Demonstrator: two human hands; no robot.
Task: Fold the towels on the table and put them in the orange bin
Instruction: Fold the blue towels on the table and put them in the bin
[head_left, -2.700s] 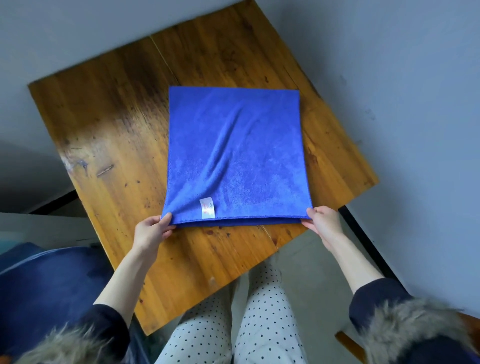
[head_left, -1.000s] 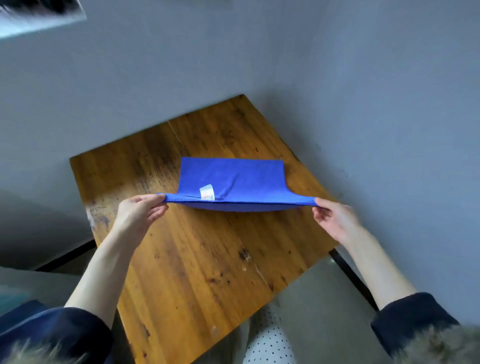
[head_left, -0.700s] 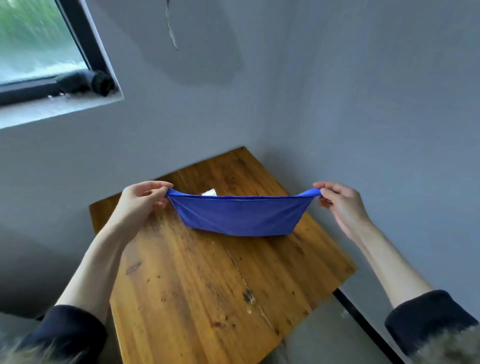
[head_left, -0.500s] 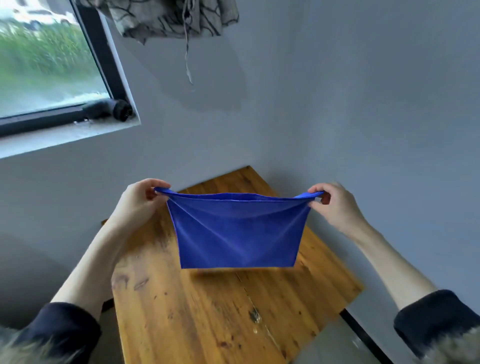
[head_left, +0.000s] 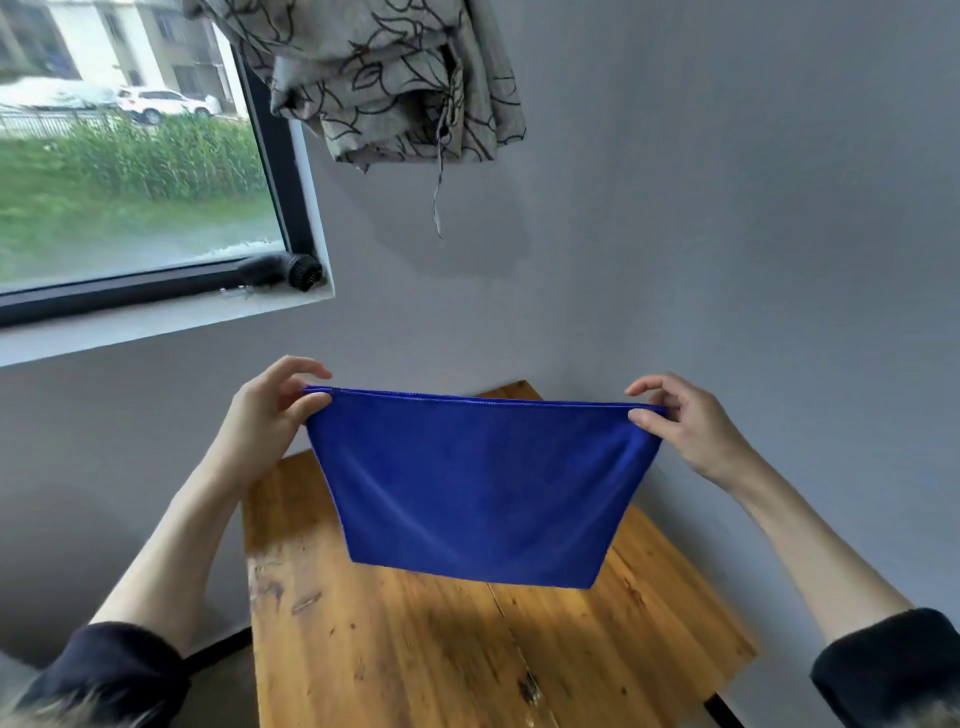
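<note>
A blue towel (head_left: 480, 483), folded double, hangs in the air above the wooden table (head_left: 467, 660). My left hand (head_left: 270, 410) pinches its upper left corner between thumb and fingers. My right hand (head_left: 685, 421) pinches the upper right corner the same way. The top edge is stretched straight between the two hands, and the lower edge hangs clear of the tabletop. No orange bin is in view.
The table stands in a corner between two grey walls. A window (head_left: 130, 156) with a dark frame is at the upper left, with a black object (head_left: 291, 269) on its sill. A patterned curtain (head_left: 384, 78) is bunched up above.
The towel lay flat on the table with both hands at its near corners. Both hands have lifted it off the table, and it now hangs vertically; the view has tilted upward.
</note>
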